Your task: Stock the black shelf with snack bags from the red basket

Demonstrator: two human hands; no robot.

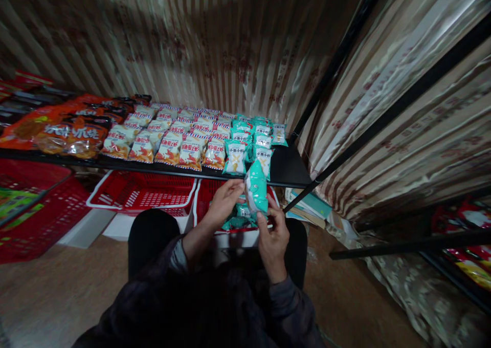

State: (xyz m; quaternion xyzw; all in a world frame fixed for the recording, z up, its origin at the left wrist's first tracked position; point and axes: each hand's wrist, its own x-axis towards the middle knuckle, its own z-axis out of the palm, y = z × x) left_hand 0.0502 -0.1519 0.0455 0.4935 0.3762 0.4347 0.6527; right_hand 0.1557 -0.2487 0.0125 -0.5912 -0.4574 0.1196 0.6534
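Observation:
A teal and white snack bag (257,187) is held up between my two hands, just in front of the shelf edge. My right hand (274,235) grips its lower end, thumb on the near face. On the bag's left edge are the closed fingers of my left hand (226,202); the thumb is partly hidden. Below my hands, a red basket with a white rim (203,189) contains more teal snack bags (243,217). Matching teal bags (236,156) stand in rows on the black shelf (289,166), right behind the held one.
White and orange snack bags (169,146) fill the shelf's middle, with orange packs (72,135) to the left. A second red basket (141,189) and a larger red basket (42,210) sit below. Black metal bars (383,97) cross the right side before a striped curtain (192,41).

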